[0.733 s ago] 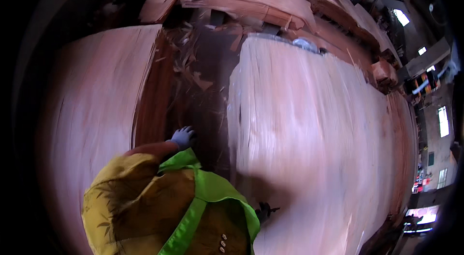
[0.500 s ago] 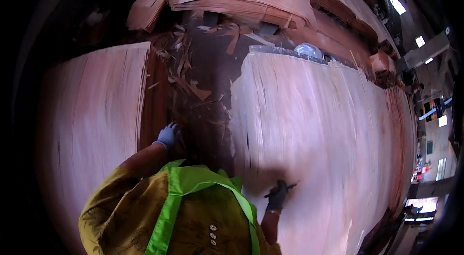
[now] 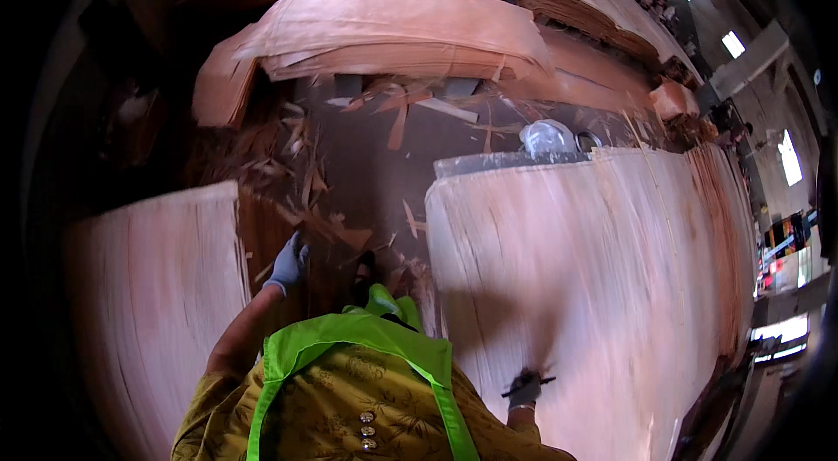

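In a pale blue-grey glove, my left hand hangs open beside the near-side edge of the left stack of veneer sheets. It holds nothing, and its fingers stretch forward over the gap between two stacks. My right hand, in a dark glove, is closed round a thin dark pen-like tool whose ends stick out on both sides. That hand is over the pale top sheet of the right stack of veneer sheets; contact with the sheet cannot be made out. The tool's exact kind is too small to tell.
A dark floor strewn with veneer scraps lies between the stacks. Beyond it stands another veneer pile. A clear plastic-looking object sits behind the right stack. More veneer stacks stand at the far right.
The view has shifted, so the stacks appear lower and more floor shows ahead. My right hand, still gripping the thin tool, appears lower and further right; my left hand appears slightly further left.
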Motion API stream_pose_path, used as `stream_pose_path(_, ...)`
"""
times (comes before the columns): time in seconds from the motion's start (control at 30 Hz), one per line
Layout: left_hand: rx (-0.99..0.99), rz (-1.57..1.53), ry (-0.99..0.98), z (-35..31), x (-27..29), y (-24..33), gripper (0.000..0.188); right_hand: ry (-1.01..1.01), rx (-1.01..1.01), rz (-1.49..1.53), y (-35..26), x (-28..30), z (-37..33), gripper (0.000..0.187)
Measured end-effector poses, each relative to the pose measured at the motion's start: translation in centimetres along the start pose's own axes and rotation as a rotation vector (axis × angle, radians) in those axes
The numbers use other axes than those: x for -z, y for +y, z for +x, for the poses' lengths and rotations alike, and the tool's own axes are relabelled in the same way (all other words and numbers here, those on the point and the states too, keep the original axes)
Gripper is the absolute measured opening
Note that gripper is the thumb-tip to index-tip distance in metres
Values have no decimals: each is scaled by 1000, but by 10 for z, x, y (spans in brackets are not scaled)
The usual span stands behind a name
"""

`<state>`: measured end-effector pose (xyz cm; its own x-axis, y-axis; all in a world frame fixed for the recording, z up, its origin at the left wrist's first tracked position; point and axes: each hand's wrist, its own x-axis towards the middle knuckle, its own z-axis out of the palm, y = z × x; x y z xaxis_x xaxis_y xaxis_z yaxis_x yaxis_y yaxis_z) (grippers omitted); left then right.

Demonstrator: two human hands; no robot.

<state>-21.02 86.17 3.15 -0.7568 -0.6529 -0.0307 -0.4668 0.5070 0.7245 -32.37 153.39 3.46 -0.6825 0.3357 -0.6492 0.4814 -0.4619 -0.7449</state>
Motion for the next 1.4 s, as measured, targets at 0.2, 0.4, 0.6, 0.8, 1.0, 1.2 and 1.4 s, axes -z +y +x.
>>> stream_pose_path(0.2,-214,-91,-203,207,-43,82,46,474,-68,-123,2,-4,26,36)
stream_pose_path(0.4,-397,25,-575,331,-47,191,45,1150,52,-878,11,-44,1,33)
stream_pose_path(0.6,-123,69,-760,449,-67,130,48,683,375,-17,-39,-251,53,26)
stream_pose_path(0.8,-335,213,-854,602,-106,156,45,196,511,-191,-75,-559,71,23)
stream_pose_path(1.0,-507,160,-794,743,-146,181,43,211,560,-346,-76,-667,212,31)
stream_pose_path(1.2,-623,234,-982,769,-197,282,37,515,568,-593,-98,-710,301,33)
stream_pose_path(1.4,-799,152,-1346,727,-290,462,33,711,229,-504,-95,-726,336,27)
